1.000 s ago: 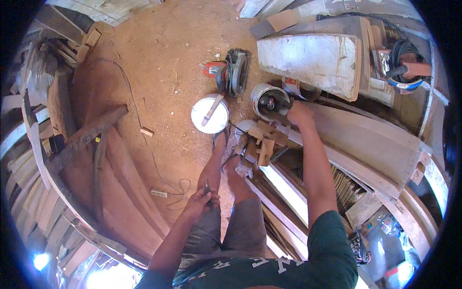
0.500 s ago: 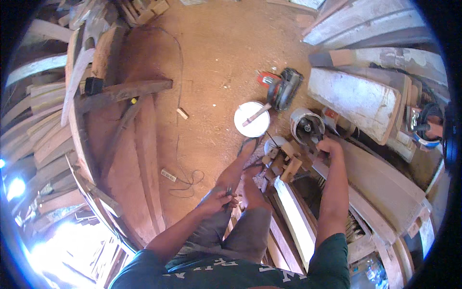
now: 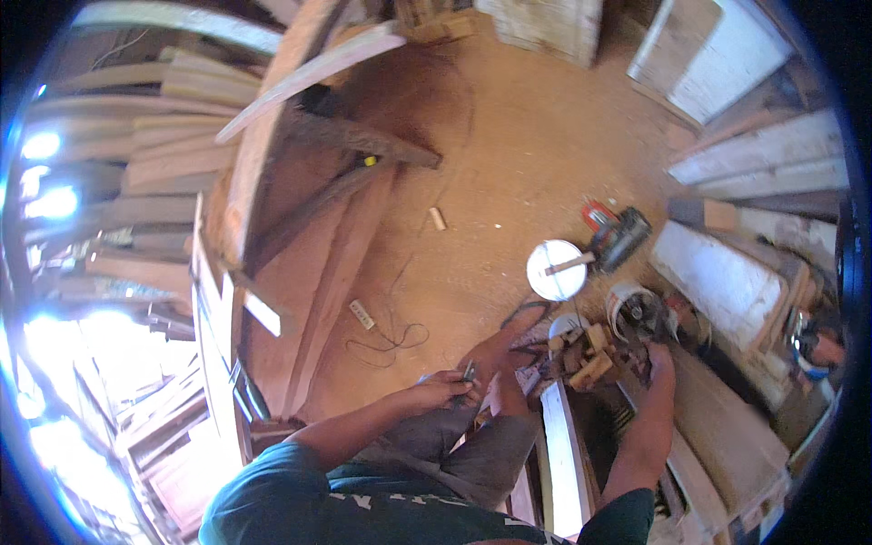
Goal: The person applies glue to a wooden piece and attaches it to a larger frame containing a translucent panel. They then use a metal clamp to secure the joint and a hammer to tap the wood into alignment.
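Observation:
My left hand is closed in front of my lap, fingers wrapped round a small dark object whose kind I cannot make out. On the right, my right hand reaches down beside a dirty white bucket with dark tools or parts in it. Its fingers look bent, but blur and shadow hide what they hold or touch. Just left of that hand lies a heap of small wood blocks. Beyond it stands a round white bucket, with a wooden handle lying across its top.
A red and black power tool rests on the brown floor past the bucket. Boards are stacked along the right. A power strip with a looped cord lies left of my feet. Large timber framing rises on the left.
My view has swung left, so the floor things appear farther right and lower. My left hand stays closed in front of me; my right hand remains beside the bucket of tools.

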Tool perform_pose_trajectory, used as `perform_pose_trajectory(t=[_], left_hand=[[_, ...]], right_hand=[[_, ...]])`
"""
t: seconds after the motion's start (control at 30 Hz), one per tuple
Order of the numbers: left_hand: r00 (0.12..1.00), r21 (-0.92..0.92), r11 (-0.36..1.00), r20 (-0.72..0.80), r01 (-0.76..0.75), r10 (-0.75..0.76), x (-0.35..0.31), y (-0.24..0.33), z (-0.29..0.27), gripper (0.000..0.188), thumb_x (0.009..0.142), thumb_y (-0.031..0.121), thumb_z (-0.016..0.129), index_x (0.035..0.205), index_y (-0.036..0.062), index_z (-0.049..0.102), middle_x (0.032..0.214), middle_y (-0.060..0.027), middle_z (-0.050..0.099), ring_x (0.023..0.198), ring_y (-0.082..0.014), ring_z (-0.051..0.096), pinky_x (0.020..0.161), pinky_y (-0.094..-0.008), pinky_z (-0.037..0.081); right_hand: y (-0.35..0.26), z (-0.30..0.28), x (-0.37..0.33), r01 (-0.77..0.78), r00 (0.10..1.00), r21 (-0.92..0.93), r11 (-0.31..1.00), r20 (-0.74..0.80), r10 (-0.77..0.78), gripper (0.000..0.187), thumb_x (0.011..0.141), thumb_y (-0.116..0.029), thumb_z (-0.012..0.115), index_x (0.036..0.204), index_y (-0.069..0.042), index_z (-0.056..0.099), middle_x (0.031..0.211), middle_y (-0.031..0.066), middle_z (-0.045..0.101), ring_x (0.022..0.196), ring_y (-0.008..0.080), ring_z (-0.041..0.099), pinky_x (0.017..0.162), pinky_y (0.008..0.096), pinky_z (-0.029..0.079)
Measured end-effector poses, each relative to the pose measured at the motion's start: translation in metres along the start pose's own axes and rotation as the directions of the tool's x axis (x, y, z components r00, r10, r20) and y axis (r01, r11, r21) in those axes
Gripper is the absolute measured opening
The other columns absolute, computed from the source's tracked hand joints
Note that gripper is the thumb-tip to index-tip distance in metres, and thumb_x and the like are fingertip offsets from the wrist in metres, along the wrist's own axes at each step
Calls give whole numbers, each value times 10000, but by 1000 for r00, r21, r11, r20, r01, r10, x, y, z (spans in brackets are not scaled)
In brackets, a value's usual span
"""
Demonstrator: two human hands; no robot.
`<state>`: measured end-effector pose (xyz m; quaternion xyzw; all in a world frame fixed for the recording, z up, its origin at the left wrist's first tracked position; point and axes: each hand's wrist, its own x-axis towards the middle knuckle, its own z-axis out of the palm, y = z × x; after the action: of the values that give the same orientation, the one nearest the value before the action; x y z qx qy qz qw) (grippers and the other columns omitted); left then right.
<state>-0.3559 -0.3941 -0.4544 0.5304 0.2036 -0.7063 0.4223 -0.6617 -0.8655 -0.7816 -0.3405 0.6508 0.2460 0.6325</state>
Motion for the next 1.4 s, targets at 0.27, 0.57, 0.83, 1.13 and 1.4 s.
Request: perform_pose_trajectory(t=[0.27,0.57,0.83,1.13,1.4], left_hand=[[998,-97,995,-66,-29,23,-26,-9,-12,263,1056,200,547,1271,57,596,1063,-53,684,939,-156,653,854,-323,553],[965,-156,954,-91,-257,245,-153,23,4,242,1043,192,564,1236,49,591,1082,-54,696,963,-175,675,877,-329,547],[648,-32,685,-357,-728,673,-281,137,-59,240,1034,161,566,1240,44,528,1106,-119,697,937,-206,698,801,-352,569],[399,-7,549,-694,-836,600,-272,303,-298,126,1029,41,504,1137,2,554,942,-132,684,822,-227,698,691,-329,589],[13,599,774,-789,-205,614,-234,356,-428,303,866,289,736,1036,39,722,945,-235,721,910,-390,706,794,-464,547]], right_hand=[[-4,42,-92,-82,977,403,911,214,-7,321,1044,-340,506,1078,-39,612,779,93,659,613,216,628,469,319,507],[-11,68,-211,142,988,526,838,-132,-85,207,1034,-278,539,1094,-88,595,821,97,645,641,225,640,488,317,520],[-33,128,-316,451,872,126,884,-277,-405,437,992,-158,609,1393,-92,450,1025,126,653,681,260,639,522,399,549],[-52,246,-462,661,633,-485,572,-48,-772,360,980,-143,635,1296,-21,514,989,79,634,829,179,595,745,325,504],[-166,456,-621,766,571,-536,355,313,-759,265,939,-120,687,1147,-29,550,926,42,581,848,152,560,770,308,478]])
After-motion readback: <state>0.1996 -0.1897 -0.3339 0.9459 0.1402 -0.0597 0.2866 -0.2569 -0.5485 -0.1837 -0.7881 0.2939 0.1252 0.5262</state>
